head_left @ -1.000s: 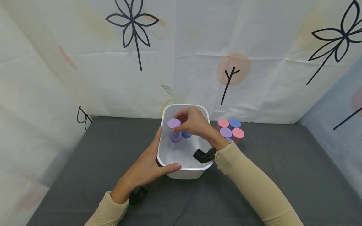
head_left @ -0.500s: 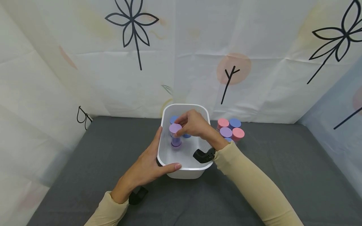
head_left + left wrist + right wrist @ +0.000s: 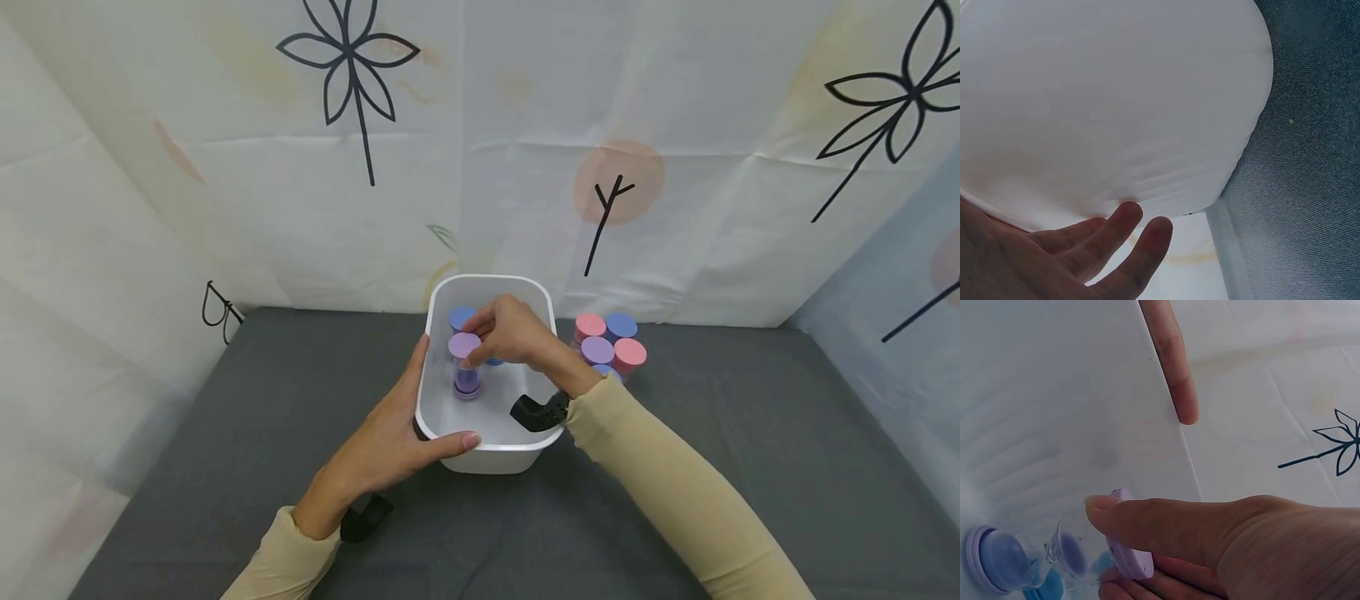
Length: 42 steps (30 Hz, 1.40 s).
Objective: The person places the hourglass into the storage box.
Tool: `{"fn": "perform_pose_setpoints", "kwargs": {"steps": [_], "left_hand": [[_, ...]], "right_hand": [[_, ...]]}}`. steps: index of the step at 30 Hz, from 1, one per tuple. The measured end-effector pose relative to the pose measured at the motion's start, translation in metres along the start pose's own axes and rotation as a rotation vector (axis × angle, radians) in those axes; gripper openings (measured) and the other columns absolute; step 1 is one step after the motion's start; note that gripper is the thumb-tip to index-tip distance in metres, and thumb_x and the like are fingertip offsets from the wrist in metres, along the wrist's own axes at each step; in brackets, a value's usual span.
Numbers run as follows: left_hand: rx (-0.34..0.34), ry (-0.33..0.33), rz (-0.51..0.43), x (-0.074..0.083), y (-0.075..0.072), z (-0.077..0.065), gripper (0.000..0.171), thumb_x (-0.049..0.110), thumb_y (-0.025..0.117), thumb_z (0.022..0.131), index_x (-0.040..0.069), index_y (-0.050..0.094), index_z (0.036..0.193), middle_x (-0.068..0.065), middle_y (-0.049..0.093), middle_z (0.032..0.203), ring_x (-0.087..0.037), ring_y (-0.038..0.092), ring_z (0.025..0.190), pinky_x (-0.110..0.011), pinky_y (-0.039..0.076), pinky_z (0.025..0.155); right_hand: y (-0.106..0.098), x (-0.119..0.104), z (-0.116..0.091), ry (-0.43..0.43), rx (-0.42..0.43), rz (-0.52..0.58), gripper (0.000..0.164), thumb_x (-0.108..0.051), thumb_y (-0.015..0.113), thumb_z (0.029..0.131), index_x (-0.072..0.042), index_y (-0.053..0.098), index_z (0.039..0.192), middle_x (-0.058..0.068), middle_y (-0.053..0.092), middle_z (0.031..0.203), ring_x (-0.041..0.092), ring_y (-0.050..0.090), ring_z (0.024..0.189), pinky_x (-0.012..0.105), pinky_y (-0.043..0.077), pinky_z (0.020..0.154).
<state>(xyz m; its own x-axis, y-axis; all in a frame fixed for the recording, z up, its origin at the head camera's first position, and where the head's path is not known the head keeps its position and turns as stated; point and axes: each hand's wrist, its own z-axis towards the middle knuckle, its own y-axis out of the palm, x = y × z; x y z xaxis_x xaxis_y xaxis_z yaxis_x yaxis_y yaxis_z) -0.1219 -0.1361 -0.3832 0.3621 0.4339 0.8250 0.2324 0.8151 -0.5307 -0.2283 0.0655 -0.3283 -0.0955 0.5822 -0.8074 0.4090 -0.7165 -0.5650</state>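
My right hand (image 3: 512, 335) reaches into a white plastic bin (image 3: 498, 447) and pinches a purple-capped sand timer (image 3: 464, 345) by its top end. In the right wrist view, thumb and fingers grip the purple cap (image 3: 1130, 557); the clear glass waist and purple sand show beyond it. The timer stands upright, its base close to the bin floor. Behind it is a blue-capped sand timer (image 3: 461, 317), and another blue one is mostly hidden by the right hand. Along the bin's left wall lie the straight fingers of my left hand (image 3: 384, 443), its thumb across the near rim.
Right of the bin, a tight cluster of sand timers stands on the dark grey cloth: pink (image 3: 629, 352), blue (image 3: 621, 326) and purple (image 3: 597, 350) caps show. A patterned white curtain (image 3: 517, 208) hangs behind the table.
My right hand has moved the purple sand timer slightly toward me inside the bin, bringing the blue cap behind it into view. The left hand has stayed in place.
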Motion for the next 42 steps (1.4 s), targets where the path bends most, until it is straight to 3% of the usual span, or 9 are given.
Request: {"fn": "perform_pose_setpoints", "kwargs": {"steps": [14,20,27,35,42], "left_hand": [[-0.005,0.018,0.003,0.0007,-0.0010,-0.0003,0.124,0.054,0.083,0.080,0.028,-0.005,0.164,0.001,0.024,0.166,-0.018,0.043,0.139,-0.055,0.041,0.104],[-0.005,0.022,0.002,0.0008,-0.0006,0.0001,0.123,0.053,0.083,0.081,0.030,-0.005,0.164,0.007,0.020,0.166,-0.016,0.040,0.140,-0.054,0.040,0.106],[0.001,0.016,0.004,0.0002,-0.0001,0.0002,0.123,0.053,0.083,0.080,0.036,-0.006,0.162,0.005,0.020,0.166,-0.015,0.041,0.139,-0.053,0.040,0.106],[-0.008,0.025,0.013,0.0010,-0.0007,0.0008,0.124,0.054,0.083,0.080,0.031,-0.006,0.163,0.003,0.019,0.167,-0.015,0.040,0.140,-0.054,0.040,0.106],[-0.010,0.018,0.002,0.0000,-0.0008,-0.0001,0.124,0.054,0.083,0.080,0.031,-0.007,0.163,0.015,0.015,0.166,-0.015,0.039,0.142,-0.054,0.039,0.107]], "right_hand": [[0.0024,-0.0008,-0.0004,0.003,0.008,0.015,0.049,-0.003,0.093,0.069,0.001,0.073,0.114,0.009,0.076,0.103,0.019,0.071,0.101,0.032,0.055,0.086],[0.0034,0.0001,0.0003,0.012,0.010,0.028,0.049,-0.002,0.092,0.069,0.001,0.074,0.114,0.009,0.076,0.104,0.019,0.071,0.101,0.032,0.054,0.088],[0.0044,0.0005,0.0011,0.011,0.011,0.032,0.048,-0.001,0.092,0.069,0.001,0.074,0.114,0.010,0.076,0.104,0.020,0.071,0.101,0.032,0.054,0.088],[0.0040,0.0008,0.0008,0.003,0.009,0.030,0.048,-0.002,0.093,0.069,0.001,0.073,0.113,0.009,0.075,0.103,0.021,0.070,0.099,0.033,0.055,0.088],[0.0038,0.0017,0.0011,-0.002,0.005,0.042,0.049,-0.004,0.093,0.069,0.001,0.072,0.113,0.009,0.075,0.102,0.020,0.070,0.098,0.033,0.055,0.087]]}}
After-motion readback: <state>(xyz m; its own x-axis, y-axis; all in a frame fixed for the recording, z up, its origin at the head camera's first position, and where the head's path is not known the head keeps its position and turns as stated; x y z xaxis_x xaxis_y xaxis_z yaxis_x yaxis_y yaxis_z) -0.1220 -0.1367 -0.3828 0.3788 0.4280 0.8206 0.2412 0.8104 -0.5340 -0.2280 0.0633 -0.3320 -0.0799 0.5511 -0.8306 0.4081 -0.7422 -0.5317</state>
